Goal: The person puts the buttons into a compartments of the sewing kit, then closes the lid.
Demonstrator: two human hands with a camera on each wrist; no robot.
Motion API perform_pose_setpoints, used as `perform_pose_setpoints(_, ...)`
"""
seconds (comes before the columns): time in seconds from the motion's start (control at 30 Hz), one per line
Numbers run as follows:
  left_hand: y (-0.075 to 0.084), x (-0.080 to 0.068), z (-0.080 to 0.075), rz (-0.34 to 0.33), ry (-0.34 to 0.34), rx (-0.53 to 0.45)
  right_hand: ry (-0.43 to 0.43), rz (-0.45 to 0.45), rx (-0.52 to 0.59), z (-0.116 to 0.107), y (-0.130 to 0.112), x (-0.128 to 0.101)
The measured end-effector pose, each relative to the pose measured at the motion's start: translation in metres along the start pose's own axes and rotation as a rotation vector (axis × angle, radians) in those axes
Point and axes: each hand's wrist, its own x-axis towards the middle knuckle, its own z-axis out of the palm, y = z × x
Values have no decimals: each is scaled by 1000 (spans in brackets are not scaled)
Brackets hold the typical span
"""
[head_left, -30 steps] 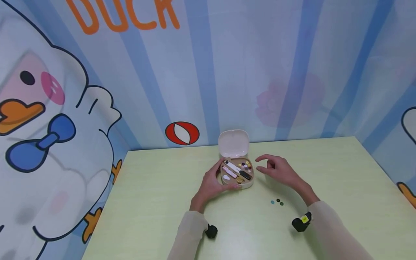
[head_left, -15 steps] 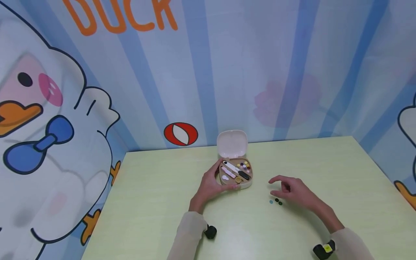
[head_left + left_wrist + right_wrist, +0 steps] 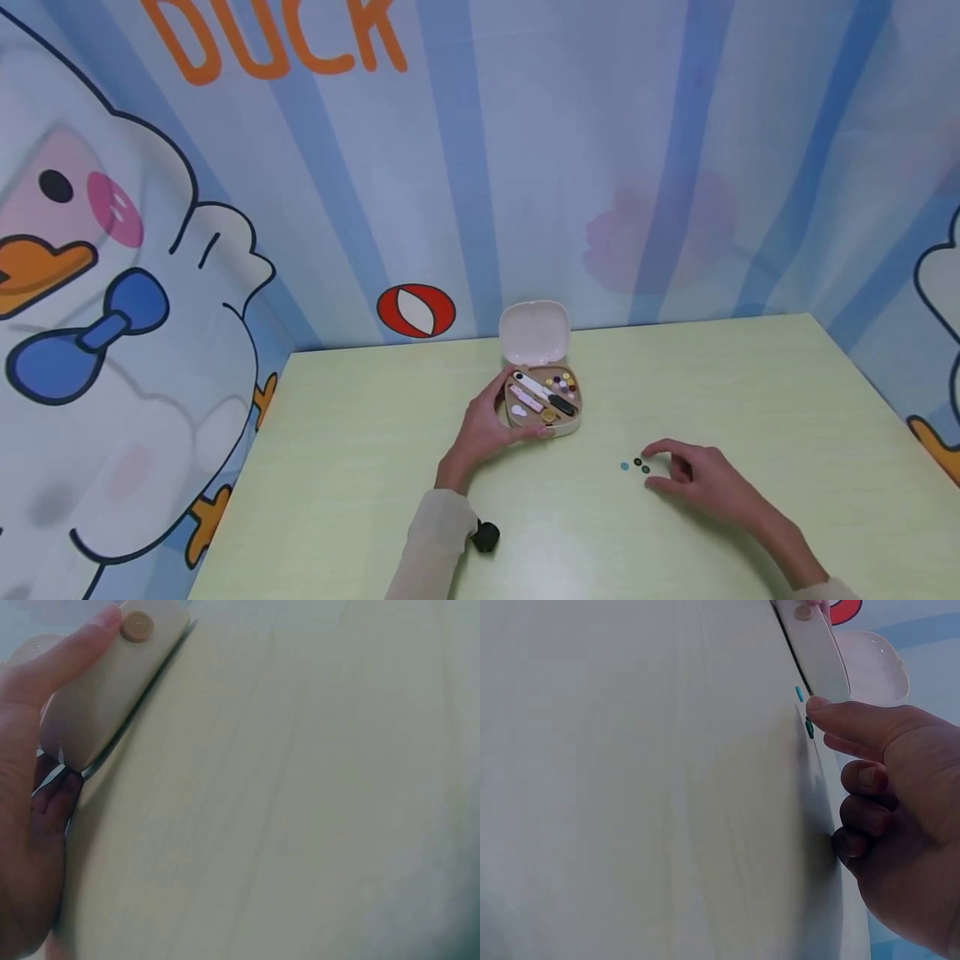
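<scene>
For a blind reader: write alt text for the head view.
A left hand grips an open sewing kit case on a pale green table; the right hand reaches three small buttons. A cartoon duck backdrop stands behind.

the right hand (image 3: 701, 482) is no longer up beside the open case (image 3: 543, 406). over the last second it drops away from the case's 3 o'clock side and travels toward 5 o'clock, coming down low over the table (image 3: 360, 467). it now sits just at the 3 o'clock side of the three small buttons (image 3: 636, 465), forefinger stretched toward them, the other fingers curled under. its wrist strap, seen earlier near the bottom edge of the head view, slips out of that view.
</scene>
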Motion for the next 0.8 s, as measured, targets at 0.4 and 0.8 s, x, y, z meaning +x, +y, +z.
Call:
perform_pose_setpoints(0.4,2,-1,0,-6,1,11,81,-36,-33,8,-4,-2)
perform_pose_setpoints(0.8,1,-1,-1,0,1,3,92,-27,-48,11,-3,2)
